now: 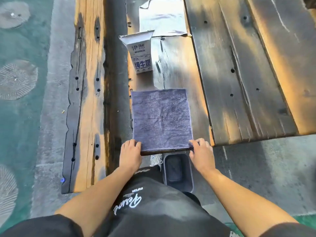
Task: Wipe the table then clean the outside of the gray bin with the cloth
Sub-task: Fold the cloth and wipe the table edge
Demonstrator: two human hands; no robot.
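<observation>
A purple-grey cloth [162,119] lies spread flat on the near end of the dark wooden table [239,82]. My left hand [130,155] pinches the cloth's near left corner at the table edge. My right hand [201,153] pinches the near right corner. The gray bin [177,172] stands on the ground just below the table edge, between my hands and beside my leg; something dark lies inside it.
A white milk carton [140,53] stands on the table beyond the cloth, with a flat silver sheet [162,17] behind it. A wooden bench [85,100] runs along the left. Paved ground lies to the right of the bin.
</observation>
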